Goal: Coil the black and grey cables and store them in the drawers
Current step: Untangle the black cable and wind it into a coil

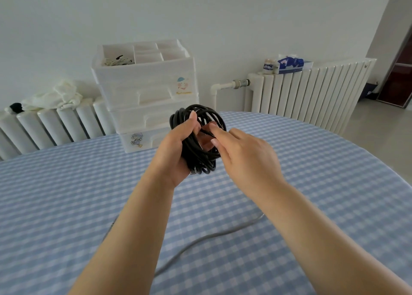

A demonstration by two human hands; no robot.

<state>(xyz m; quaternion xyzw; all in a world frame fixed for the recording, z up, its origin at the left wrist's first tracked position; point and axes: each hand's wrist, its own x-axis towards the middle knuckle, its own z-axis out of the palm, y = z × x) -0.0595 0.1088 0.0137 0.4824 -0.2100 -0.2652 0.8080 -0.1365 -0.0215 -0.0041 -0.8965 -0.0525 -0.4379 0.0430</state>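
The black cable (201,154) is wound into a loose coil, held upright above the table. My left hand (177,148) grips the coil's left side, thumb across the loops. My right hand (243,154) reaches in from the right, its fingertips on a strand inside the coil. The grey cable (200,239) lies uncoiled on the checked tablecloth below my arms, partly hidden by them. The white drawer unit (147,87) stands at the table's far edge behind the coil, its drawers closed.
The unit's open top tray (138,51) holds a pale tangle of cord. The table with a blue checked cloth (312,194) curves away at the right. Radiators (307,94) line the wall, with cloth (55,96) and a tissue pack (289,64) on them.
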